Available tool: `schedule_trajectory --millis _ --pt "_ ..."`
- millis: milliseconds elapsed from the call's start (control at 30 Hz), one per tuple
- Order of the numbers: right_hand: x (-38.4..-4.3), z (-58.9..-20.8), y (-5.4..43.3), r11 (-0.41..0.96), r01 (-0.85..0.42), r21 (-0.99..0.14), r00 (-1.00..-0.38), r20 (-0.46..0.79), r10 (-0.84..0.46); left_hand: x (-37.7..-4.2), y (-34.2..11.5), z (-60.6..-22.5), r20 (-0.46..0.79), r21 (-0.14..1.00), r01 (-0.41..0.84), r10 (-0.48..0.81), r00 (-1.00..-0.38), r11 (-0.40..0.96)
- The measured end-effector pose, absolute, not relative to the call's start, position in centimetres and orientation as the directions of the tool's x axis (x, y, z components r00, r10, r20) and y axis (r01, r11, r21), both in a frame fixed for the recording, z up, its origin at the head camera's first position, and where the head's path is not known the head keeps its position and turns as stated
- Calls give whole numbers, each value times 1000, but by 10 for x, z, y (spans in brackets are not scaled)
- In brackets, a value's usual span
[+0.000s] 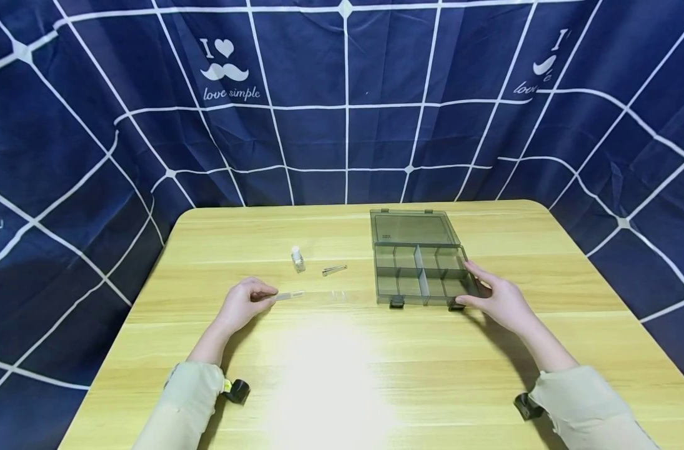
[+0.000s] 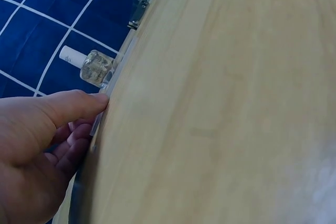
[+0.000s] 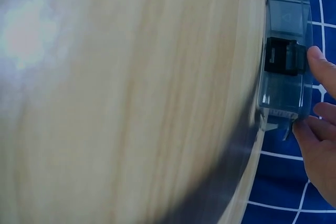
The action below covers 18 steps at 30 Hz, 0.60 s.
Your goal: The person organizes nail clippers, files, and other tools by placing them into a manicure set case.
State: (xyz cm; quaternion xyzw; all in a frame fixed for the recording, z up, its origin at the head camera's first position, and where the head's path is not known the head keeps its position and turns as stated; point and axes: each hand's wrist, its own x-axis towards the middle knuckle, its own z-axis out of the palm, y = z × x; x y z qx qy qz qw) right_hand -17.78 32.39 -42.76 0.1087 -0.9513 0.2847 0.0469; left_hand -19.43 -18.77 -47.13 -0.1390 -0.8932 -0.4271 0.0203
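Head view: pinches a thin, clear, flat strip (image 1: 288, 295) by one end between thumb and fingers of the left hand (image 1: 245, 305), apparently to leave the other end free; cannot tell whether touching the pale wood-grain desk (image 1: 443, 369). Nearby, shows an upright glass bottle with a white cap (image 1: 298, 261) beside a small silver metal clipper (image 1: 334, 270), probably set within easy reach. Grips the right end of a smoky-grey, see-through plastic compartment box (image 1: 398, 284) with the right hand (image 1: 499, 301), thumb near a black latch (image 1: 456, 305), likely to steady it. Has the grey lid (image 1: 415, 228) folded back, exposing the compartments from above.
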Motion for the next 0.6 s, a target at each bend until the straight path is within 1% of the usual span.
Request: schedule_trajectory --millis 200,533,600 --pt "-178 -428 324 811 -239 -534 -971 152 -186 -194 -185 -468 177 699 313 268 -947 643" --pt "-178 -427 324 813 -223 -537 -975 127 -183 -196 -181 -460 124 658 336 343 -931 674" --pt "-178 -427 324 814 -222 -537 -975 124 -184 -197 -180 -460 130 637 359 364 -922 682"
